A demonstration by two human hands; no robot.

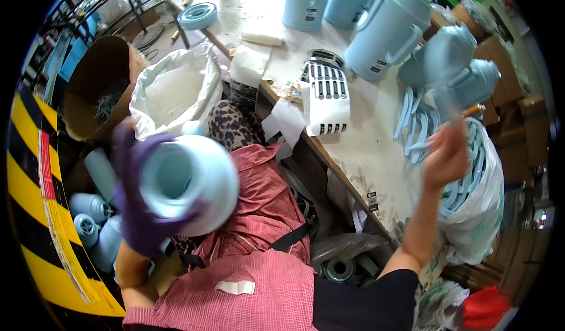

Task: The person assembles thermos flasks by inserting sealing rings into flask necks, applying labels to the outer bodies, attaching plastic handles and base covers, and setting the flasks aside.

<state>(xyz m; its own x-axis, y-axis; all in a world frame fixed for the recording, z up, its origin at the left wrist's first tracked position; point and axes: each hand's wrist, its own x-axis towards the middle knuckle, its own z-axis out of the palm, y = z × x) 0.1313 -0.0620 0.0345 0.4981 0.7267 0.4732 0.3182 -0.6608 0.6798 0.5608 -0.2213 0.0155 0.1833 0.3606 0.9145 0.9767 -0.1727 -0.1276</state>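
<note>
My left hand (138, 207), in a purple glove, is closed around a light blue thermos flask body (220, 181). The body's round open mouth faces up at me over my lap. My right hand (447, 160), bare, is raised above the right side of the table and closed. A pale streak smeared by motion rises from its fingers, and I cannot make out what it holds. Close by that hand, light blue plastic handles (419, 132) lie in a heap on the table. More of them fill a white plastic bag (479, 213) at the table's right edge.
Light blue flasks (391, 27) stand along the far side of the table (376, 154). A roll of printed labels (326, 92) lies near its edge. On my left are a white sack (176, 89), a cardboard box (97, 89), several flask bodies (103, 172) and a yellow-black striped barrier (35, 189).
</note>
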